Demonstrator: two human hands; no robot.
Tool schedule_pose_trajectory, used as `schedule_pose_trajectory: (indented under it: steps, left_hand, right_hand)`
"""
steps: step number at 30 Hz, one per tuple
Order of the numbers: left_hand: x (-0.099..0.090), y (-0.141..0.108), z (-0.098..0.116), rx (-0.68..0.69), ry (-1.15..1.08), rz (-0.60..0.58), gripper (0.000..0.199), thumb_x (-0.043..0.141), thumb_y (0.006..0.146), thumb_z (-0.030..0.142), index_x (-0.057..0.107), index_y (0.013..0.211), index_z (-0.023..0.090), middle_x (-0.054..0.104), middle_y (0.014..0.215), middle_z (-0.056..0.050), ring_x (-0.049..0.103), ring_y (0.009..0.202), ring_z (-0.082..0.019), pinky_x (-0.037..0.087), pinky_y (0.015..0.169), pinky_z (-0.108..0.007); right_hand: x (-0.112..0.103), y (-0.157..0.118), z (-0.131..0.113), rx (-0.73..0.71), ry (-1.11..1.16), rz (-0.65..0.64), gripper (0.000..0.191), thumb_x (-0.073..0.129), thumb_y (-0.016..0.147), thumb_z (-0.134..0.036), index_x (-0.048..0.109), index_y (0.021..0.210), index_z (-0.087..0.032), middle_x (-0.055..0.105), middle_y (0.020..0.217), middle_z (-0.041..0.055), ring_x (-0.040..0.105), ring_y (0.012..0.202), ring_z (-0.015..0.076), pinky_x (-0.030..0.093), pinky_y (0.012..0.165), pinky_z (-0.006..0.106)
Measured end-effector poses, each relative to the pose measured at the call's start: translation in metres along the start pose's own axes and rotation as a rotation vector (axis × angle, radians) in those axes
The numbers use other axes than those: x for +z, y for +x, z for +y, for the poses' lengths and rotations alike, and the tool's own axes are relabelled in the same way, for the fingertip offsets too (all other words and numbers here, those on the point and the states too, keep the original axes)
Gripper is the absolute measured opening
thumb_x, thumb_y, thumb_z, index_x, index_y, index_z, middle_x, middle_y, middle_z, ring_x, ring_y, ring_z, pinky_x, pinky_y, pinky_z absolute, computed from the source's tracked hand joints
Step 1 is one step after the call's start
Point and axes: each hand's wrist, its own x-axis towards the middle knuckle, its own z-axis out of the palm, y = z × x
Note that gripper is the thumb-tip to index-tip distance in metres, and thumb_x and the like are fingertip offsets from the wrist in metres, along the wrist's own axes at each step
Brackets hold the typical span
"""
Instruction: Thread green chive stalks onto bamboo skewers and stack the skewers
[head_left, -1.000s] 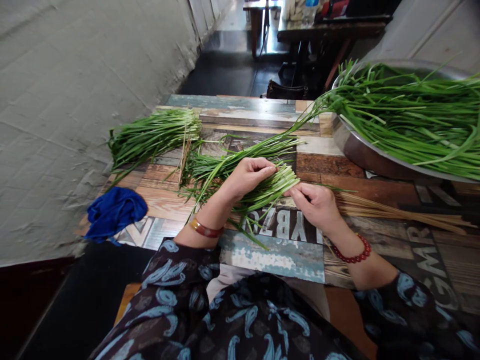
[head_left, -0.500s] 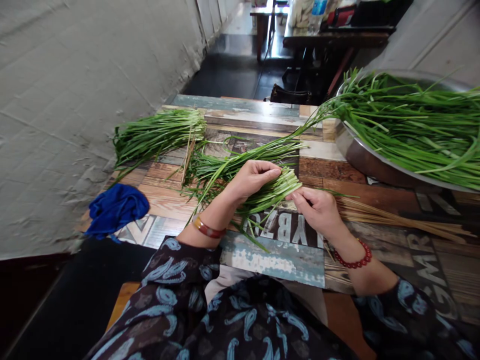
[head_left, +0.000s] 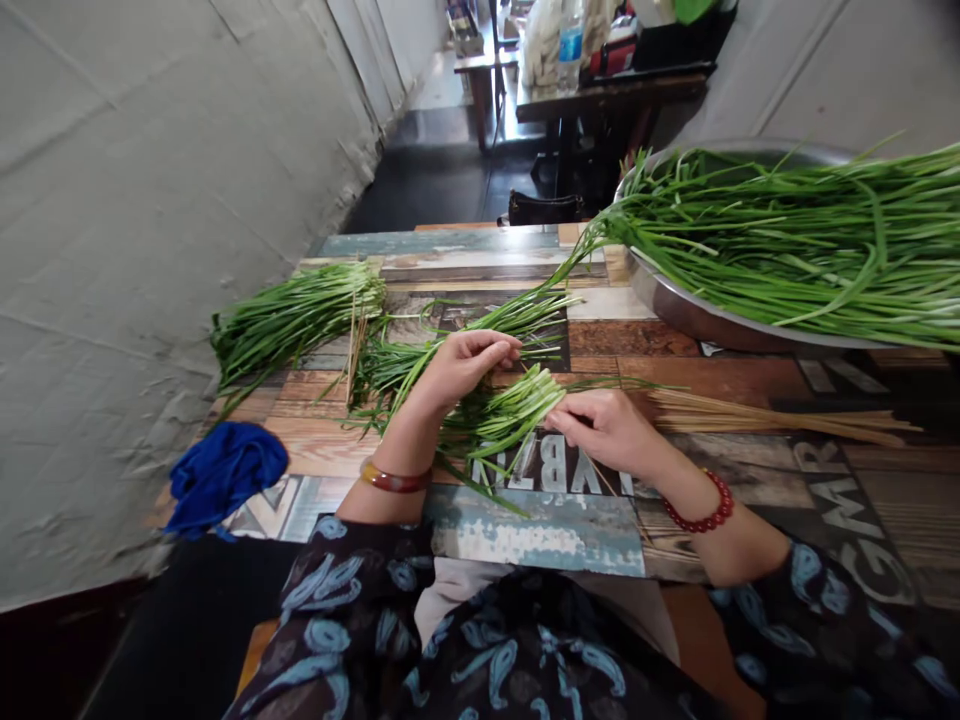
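Bundle (head_left: 300, 312) at left appears finished; chives (head_left: 765, 245) remain. Left hand (head_left: 471, 362): fingertips together; right hand (head_left: 600, 428): fingertips together at bunch (head_left: 525, 402), contents unclear.

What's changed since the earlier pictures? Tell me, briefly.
The left hand has drawn leftward, its fingertips now off the pale ends of the near bunch; whether its palm touches the leaves is hidden. The right hand stays at those ends. The blue cloth, metal basin and far-left bunch lie as before, though the camera's view shifted.
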Motion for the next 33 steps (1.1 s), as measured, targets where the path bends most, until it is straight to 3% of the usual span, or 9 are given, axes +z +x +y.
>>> schedule_pose_trajectory:
  steps: [6, 12, 17, 21, 25, 28, 33]
  left_hand:
    - [0.014, 0.029, -0.010, 0.193, 0.493, 0.055, 0.017, 0.062, 0.081, 0.021, 0.076, 0.087, 0.013, 0.071, 0.086, -0.008, 0.063, 0.079, -0.016, 0.046, 0.073, -0.026]
    - [0.024, 0.051, -0.014, 0.233, 0.876, -0.030, 0.015, 0.058, 0.078, 0.014, 0.074, 0.079, 0.014, 0.064, 0.081, -0.007, 0.053, 0.067, -0.014, 0.040, 0.064, -0.026]
    - [0.024, 0.054, -0.015, 0.292, 1.015, -0.100, 0.015, 0.056, 0.077, 0.011, 0.067, 0.069, 0.015, 0.060, 0.078, -0.007, 0.052, 0.072, -0.017, 0.040, 0.068, -0.029]
    - [0.017, 0.049, -0.009, 0.317, 0.886, -0.011, 0.011, 0.054, 0.079, 0.011, 0.061, 0.071, 0.015, 0.061, 0.077, -0.006, 0.053, 0.075, -0.017, 0.041, 0.072, -0.028]
    - [0.008, 0.034, 0.000, 0.221, 0.503, 0.064, 0.010, 0.051, 0.086, 0.022, 0.057, 0.084, 0.015, 0.060, 0.070, -0.001, 0.053, 0.065, -0.012, 0.043, 0.066, -0.025]
    - [0.007, 0.017, 0.002, 0.168, 0.281, 0.075, 0.021, 0.054, 0.087, 0.030, 0.061, 0.096, 0.013, 0.057, 0.067, 0.002, 0.052, 0.061, -0.010, 0.042, 0.062, -0.022]
    - [0.012, -0.003, 0.001, 0.017, 0.004, 0.146, 0.032, 0.068, 0.077, 0.042, 0.071, 0.085, 0.012, 0.057, 0.065, 0.001, 0.047, 0.058, -0.009, 0.040, 0.057, -0.022]
  right_hand:
    - [0.002, -0.001, 0.000, -0.036, 0.003, -0.008, 0.025, 0.054, 0.091, -0.021, 0.066, 0.070, -0.016, 0.064, 0.063, -0.0005, 0.055, 0.059, 0.0100, 0.035, 0.059, 0.022]
    - [0.002, 0.000, 0.001, -0.046, -0.009, -0.005, 0.028, 0.053, 0.091, -0.021, 0.064, 0.066, -0.016, 0.061, 0.062, -0.0006, 0.052, 0.058, 0.0097, 0.033, 0.059, 0.023]
    - [0.002, 0.002, 0.001, -0.046, 0.006, 0.013, 0.027, 0.055, 0.090, -0.019, 0.063, 0.064, -0.016, 0.060, 0.060, -0.0011, 0.049, 0.056, 0.0098, 0.032, 0.058, 0.023]
    - [0.002, 0.002, 0.001, -0.046, 0.028, 0.029, 0.026, 0.055, 0.089, -0.019, 0.065, 0.065, -0.017, 0.058, 0.056, -0.0016, 0.049, 0.055, 0.0103, 0.032, 0.057, 0.023]
    - [0.002, 0.001, 0.002, -0.045, 0.026, 0.029, 0.028, 0.054, 0.090, -0.021, 0.064, 0.064, -0.017, 0.057, 0.055, -0.0016, 0.049, 0.055, 0.0103, 0.032, 0.057, 0.022]
    - [0.002, 0.001, 0.002, -0.039, 0.010, 0.023, 0.029, 0.052, 0.091, -0.020, 0.063, 0.064, -0.017, 0.058, 0.057, -0.0012, 0.049, 0.056, 0.0102, 0.033, 0.058, 0.023]
    - [0.005, 0.001, 0.004, -0.033, -0.026, 0.074, 0.031, 0.051, 0.090, -0.019, 0.060, 0.061, -0.017, 0.058, 0.057, -0.0008, 0.051, 0.056, 0.0103, 0.033, 0.058, 0.023]
